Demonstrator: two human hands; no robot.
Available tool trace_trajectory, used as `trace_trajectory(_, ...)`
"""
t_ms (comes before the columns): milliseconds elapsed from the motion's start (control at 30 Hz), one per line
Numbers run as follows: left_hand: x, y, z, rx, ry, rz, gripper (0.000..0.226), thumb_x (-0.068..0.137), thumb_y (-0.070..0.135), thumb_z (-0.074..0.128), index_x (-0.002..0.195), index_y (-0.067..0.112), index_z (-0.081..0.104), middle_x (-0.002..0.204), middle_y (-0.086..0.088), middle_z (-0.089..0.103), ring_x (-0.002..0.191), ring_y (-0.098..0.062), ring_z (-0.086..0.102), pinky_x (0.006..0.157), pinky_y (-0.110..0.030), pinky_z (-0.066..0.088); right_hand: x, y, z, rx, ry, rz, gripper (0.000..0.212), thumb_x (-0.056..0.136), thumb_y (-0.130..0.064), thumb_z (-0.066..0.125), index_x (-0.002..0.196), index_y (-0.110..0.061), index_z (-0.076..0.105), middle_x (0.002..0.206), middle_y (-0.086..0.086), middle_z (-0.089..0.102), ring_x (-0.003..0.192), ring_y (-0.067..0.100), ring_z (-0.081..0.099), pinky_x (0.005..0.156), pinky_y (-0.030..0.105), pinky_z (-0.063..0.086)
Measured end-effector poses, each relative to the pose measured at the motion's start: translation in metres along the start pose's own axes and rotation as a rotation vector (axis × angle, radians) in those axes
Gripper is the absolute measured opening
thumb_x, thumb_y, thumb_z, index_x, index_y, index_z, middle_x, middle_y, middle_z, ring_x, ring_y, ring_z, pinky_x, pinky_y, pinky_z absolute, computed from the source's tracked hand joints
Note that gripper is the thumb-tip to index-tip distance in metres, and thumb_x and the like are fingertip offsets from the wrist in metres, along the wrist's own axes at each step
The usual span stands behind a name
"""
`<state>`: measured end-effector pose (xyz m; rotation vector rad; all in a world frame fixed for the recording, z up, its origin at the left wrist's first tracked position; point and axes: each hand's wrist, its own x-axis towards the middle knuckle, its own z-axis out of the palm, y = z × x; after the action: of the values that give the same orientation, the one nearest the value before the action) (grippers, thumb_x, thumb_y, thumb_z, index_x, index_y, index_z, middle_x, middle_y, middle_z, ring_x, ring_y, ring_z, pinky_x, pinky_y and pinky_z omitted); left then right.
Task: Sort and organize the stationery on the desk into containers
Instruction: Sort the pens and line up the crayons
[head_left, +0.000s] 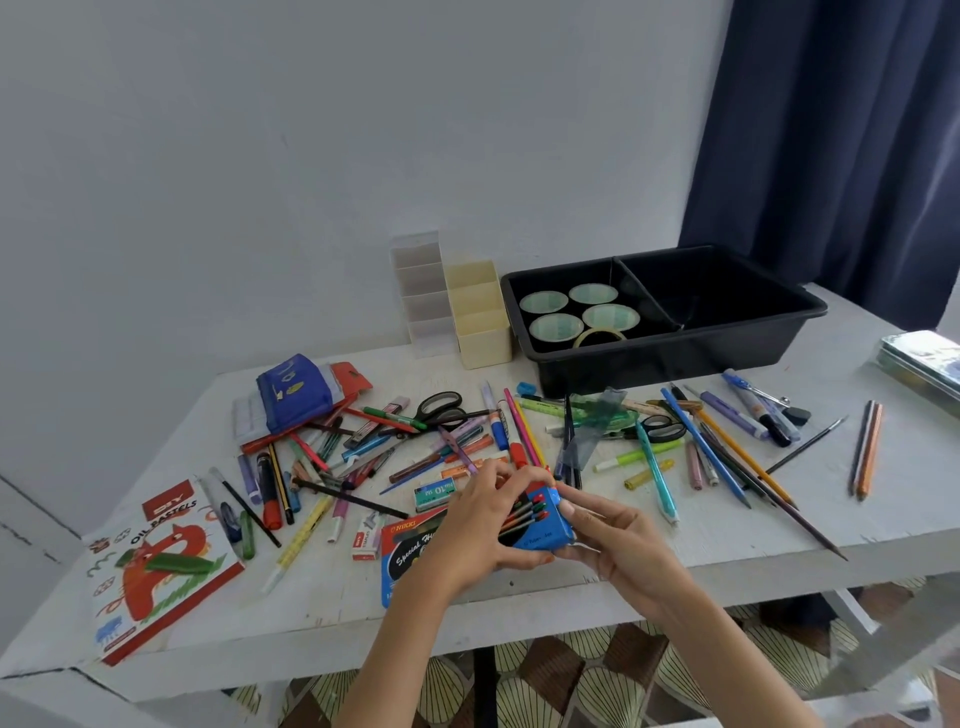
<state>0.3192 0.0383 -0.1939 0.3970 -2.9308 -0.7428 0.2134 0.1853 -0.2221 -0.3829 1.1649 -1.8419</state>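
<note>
Both hands (540, 525) (fingers curled) grip the blue pen box (543, 525).

Navy curtain (831, 130) beside pale wall (311, 130)

One camera rides on the person's head and faces forward and down across the desk (737, 545) from its near edge. Its wide lens takes in most of the top (the wall (311, 156) fills the upper half). The left hand (483, 525) and right hand (618, 540), holding a blue pen pack (545, 536), sit close at 6 o'clock. The black tray (675, 358) lies farther off at 1 o'clock, with the curtain (841, 130) beyond at 2.
</note>
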Motion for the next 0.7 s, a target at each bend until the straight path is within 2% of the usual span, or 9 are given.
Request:
trace_trajectory(133, 0.002, 0.004, -0.002, -0.021, -0.034, 0.014, 0.061, 0.076, 0.035, 0.073, 0.125, 0.042, 0.038, 0.128, 0.007, 0.030, 0.114, -0.009, 0.033, 0.100, -0.032, 0.036, -0.001, 0.001, 0.002, -0.054, 0.049, -0.061, 0.033, 0.079, -0.009, 0.065, 0.111, 0.000, 0.066, 0.102, 0.024, 0.069, 0.094, 0.035, 0.068, 0.065, 0.031, 0.059)
trace_trajectory(300, 0.005, 0.006, -0.002, -0.053, -0.091, 0.000, 0.053, 0.077, 0.032, 0.073, 0.119, 0.043, 0.043, 0.128, 0.007, 0.028, 0.117, -0.012, 0.032, 0.105, -0.042, 0.036, -0.002, 0.005, 0.007, -0.125, 0.143, -0.150, 0.033, 0.076, -0.012, 0.068, 0.106, 0.001, 0.068, 0.093, 0.021, 0.072, 0.087, 0.033, 0.070, 0.064, 0.033, 0.060)
trace_trajectory(433, 0.006, 0.005, 0.001, -0.125, -0.130, 0.001, 0.043, 0.077, 0.031, 0.073, 0.107, 0.049, 0.047, 0.130, 0.010, 0.028, 0.122, -0.018, 0.032, 0.105, -0.045, 0.035, -0.003, 0.010, 0.008, -0.104, 0.189, -0.135, 0.020, 0.082, -0.008, 0.064, 0.099, 0.001, 0.069, 0.089, 0.021, 0.072, 0.076, 0.027, 0.071, 0.056, 0.026, 0.057)
trace_trajectory(567, 0.005, 0.003, 0.004, -0.173, -0.135, 0.002, 0.047, 0.076, 0.032, 0.073, 0.108, 0.054, 0.045, 0.130, 0.014, 0.028, 0.123, -0.020, 0.034, 0.104, -0.047, 0.036, -0.006, 0.013, 0.005, -0.027, 0.141, -0.071, 0.023, 0.083, -0.008, 0.060, 0.102, 0.002, 0.067, 0.093, 0.025, 0.069, 0.070, 0.023, 0.068, 0.056, 0.026, 0.056)
trace_trajectory(633, 0.004, 0.003, 0.005, -0.219, -0.087, -0.011, 0.059, 0.074, 0.030, 0.074, 0.114, 0.055, 0.039, 0.131, 0.013, 0.031, 0.121, -0.017, 0.039, 0.102, -0.047, 0.040, -0.008, 0.011, 0.002, -0.004, 0.106, -0.037, 0.021, 0.089, -0.001, 0.054, 0.106, 0.002, 0.066, 0.096, 0.025, 0.069, 0.077, 0.026, 0.069, 0.061, 0.029, 0.059)
trace_trajectory(700, 0.003, 0.001, 0.006, -0.287, -0.039, -0.013, 0.073, 0.069, 0.029, 0.078, 0.122, 0.052, 0.033, 0.129, 0.014, 0.038, 0.117, -0.012, 0.045, 0.099, -0.045, 0.044, -0.010, 0.007, 0.001, -0.018, 0.096, -0.021, 0.021, 0.089, -0.003, 0.055, 0.107, 0.001, 0.066, 0.097, 0.023, 0.069, 0.079, 0.028, 0.068, 0.064, 0.034, 0.059)
